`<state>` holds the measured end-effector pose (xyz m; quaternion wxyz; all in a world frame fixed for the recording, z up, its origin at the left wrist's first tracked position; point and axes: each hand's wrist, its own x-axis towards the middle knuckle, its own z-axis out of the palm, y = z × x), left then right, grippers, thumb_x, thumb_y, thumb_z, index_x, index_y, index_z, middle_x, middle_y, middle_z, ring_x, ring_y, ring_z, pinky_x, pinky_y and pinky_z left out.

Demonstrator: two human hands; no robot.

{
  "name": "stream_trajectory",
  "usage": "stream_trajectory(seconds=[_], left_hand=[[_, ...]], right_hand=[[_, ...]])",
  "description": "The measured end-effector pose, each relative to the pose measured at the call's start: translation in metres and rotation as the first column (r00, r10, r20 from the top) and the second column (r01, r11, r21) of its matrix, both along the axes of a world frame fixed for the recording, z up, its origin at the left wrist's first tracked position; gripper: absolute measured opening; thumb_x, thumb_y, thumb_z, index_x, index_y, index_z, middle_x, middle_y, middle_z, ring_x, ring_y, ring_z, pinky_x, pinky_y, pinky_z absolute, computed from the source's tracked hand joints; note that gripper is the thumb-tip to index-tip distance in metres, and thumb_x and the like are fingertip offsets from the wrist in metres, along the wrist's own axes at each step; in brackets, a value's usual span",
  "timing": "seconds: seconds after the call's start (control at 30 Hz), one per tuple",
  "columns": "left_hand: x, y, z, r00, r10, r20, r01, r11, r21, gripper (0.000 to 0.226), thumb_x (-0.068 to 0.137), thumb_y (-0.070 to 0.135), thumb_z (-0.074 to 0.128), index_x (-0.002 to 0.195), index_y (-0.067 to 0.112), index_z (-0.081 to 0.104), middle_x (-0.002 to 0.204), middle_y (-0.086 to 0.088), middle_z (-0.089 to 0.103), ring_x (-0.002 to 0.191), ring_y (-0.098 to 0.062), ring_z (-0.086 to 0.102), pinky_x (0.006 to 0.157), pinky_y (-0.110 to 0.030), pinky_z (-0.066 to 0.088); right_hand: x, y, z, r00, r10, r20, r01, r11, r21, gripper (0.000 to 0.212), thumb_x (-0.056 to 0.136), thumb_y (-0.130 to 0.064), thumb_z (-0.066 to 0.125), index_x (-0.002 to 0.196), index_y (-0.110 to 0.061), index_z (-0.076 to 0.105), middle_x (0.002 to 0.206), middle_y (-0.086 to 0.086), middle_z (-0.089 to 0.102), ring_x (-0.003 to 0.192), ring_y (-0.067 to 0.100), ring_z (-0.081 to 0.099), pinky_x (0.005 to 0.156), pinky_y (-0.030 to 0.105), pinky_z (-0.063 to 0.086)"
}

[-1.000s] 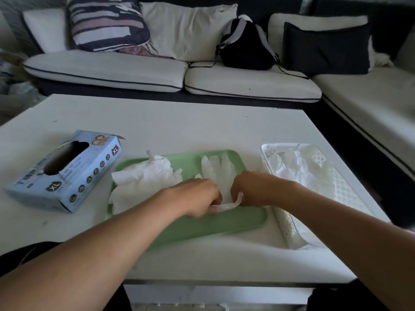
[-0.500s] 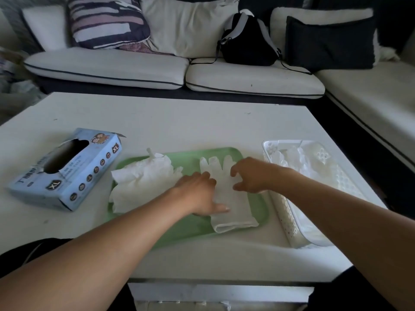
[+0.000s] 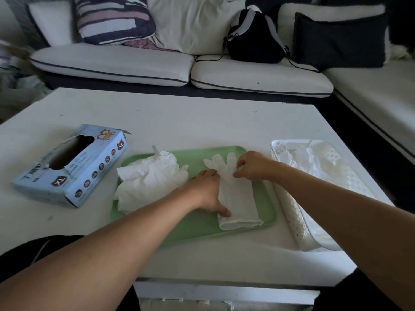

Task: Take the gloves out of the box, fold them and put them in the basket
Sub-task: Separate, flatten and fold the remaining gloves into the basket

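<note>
left hand point(image 3: 207, 191): flat, pressing glove point(image 3: 235, 194) on tray point(image 3: 197, 227) | right hand point(image 3: 252, 166): fingers curled, pinching glove

Home living room: white corner sofa point(image 3: 139, 63) with cushions point(image 3: 112, 19) and a black backpack point(image 3: 253, 43), beyond the far edge of a low white table point(image 3: 179, 122).

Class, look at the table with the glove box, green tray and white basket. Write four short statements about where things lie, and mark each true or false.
1. The flat glove lies on the green tray. True.
2. The blue glove box stands right of the tray. False: it is left of it.
3. The white basket already holds white gloves. True.
4. The left hand is inside the box. False: it presses the glove, near the right hand.
</note>
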<state>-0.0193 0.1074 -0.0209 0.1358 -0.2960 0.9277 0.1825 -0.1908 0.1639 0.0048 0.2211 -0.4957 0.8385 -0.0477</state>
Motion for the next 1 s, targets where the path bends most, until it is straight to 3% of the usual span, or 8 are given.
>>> stream_trajectory(seconds=[0.27, 0.37, 0.43, 0.53, 0.63, 0.83, 0.9, 1.0], left_hand=[[0.002, -0.001, 0.007, 0.999, 0.005, 0.038, -0.003, 0.998, -0.062, 0.114, 0.067, 0.068, 0.081, 0.152, 0.011, 0.033, 0.160, -0.010, 0.025, 0.148, -0.029, 0.023, 0.118, -0.045, 0.031], [0.003, 0.001, 0.013, 0.996, 0.017, 0.092, -0.010, 0.998, -0.069, 0.117, 0.064, 0.072, 0.081, 0.151, 0.011, 0.032, 0.160, -0.015, 0.022, 0.149, -0.034, 0.019, 0.117, -0.047, 0.032], [0.005, 0.004, 0.014, 0.994, 0.006, 0.112, 0.005, 0.995, -0.095, 0.120, 0.064, 0.074, 0.080, 0.150, 0.008, 0.030, 0.162, -0.018, 0.018, 0.151, -0.037, 0.016, 0.119, -0.048, 0.030], [0.012, 0.009, 0.010, 0.991, -0.039, 0.130, 0.054, 0.992, -0.115, 0.122, 0.062, 0.078, 0.077, 0.150, 0.009, 0.030, 0.163, -0.015, 0.016, 0.150, -0.034, 0.017, 0.119, -0.046, 0.029], [0.018, 0.008, 0.011, 0.996, -0.074, 0.043, 0.077, 0.995, -0.070, 0.114, 0.063, 0.076, 0.078, 0.146, 0.011, 0.035, 0.155, -0.008, 0.029, 0.145, -0.027, 0.027, 0.115, -0.042, 0.035], [0.042, -0.034, 0.083, 0.954, -0.049, -0.296, 0.060, 0.998, 0.027, 0.069, 0.078, 0.048, 0.082, 0.138, 0.025, 0.056, 0.133, 0.005, 0.062, 0.120, -0.015, 0.059, 0.100, -0.032, 0.047], [0.068, -0.060, 0.096, 0.970, 0.016, -0.241, -0.033, 0.997, -0.068, 0.069, 0.077, 0.041, 0.086, 0.138, 0.031, 0.055, 0.135, 0.008, 0.059, 0.120, -0.015, 0.058, 0.098, -0.033, 0.048], [0.106, -0.086, 0.097, 0.982, 0.146, 0.115, -0.132, 0.983, -0.126, 0.101, 0.070, 0.044, 0.090, 0.153, 0.033, 0.035, 0.155, 0.008, 0.038, 0.135, -0.022, 0.047, 0.109, -0.038, 0.043]], right_hand=[[0.003, -0.003, -0.006, 0.999, 0.009, -0.054, -0.014, 0.996, -0.086, 0.062, 0.082, -0.029, 0.078, 0.135, -0.008, 0.053, 0.133, 0.013, 0.051, 0.127, 0.029, 0.050, 0.091, 0.030, 0.042], [0.011, -0.001, 0.001, 0.994, 0.065, -0.093, -0.077, 0.989, -0.124, 0.048, 0.076, -0.026, 0.081, 0.119, -0.014, 0.062, 0.119, 0.009, 0.059, 0.100, 0.021, 0.057, 0.078, 0.027, 0.044], [0.021, 0.002, 0.009, 0.968, 0.207, -0.140, -0.207, 0.978, 0.016, 0.036, 0.072, -0.028, 0.087, 0.099, -0.013, 0.068, 0.099, 0.006, 0.068, 0.083, 0.018, 0.061, 0.063, 0.026, 0.045], [0.036, 0.013, 0.011, 0.929, 0.366, 0.057, -0.365, 0.875, 0.318, 0.028, 0.073, -0.027, 0.089, 0.087, -0.012, 0.069, 0.078, 0.005, 0.068, 0.062, 0.013, 0.061, 0.060, 0.021, 0.050], [0.042, 0.021, 0.009, 0.906, 0.400, 0.141, -0.423, 0.826, 0.373, 0.020, 0.076, -0.022, 0.087, 0.080, -0.017, 0.068, 0.070, 0.003, 0.068, 0.052, 0.009, 0.062, 0.066, 0.026, 0.057], [0.062, 0.014, 0.021, 0.896, 0.440, -0.054, -0.443, 0.883, -0.156, 0.004, 0.087, -0.025, 0.073, 0.090, -0.022, 0.073, 0.084, -0.010, 0.068, 0.073, 0.009, 0.062, 0.076, 0.024, 0.047], [0.080, 0.010, 0.016, 0.895, 0.446, 0.031, -0.417, 0.857, -0.302, 0.024, 0.089, -0.028, 0.073, 0.112, -0.024, 0.071, 0.104, -0.009, 0.069, 0.087, 0.008, 0.063, 0.081, 0.024, 0.047], [0.115, 0.000, 0.006, 0.834, 0.552, 0.001, -0.514, 0.778, -0.362, 0.055, 0.091, -0.035, 0.070, 0.143, -0.030, 0.051, 0.144, -0.006, 0.052, 0.123, 0.017, 0.051, 0.101, 0.030, 0.042]])
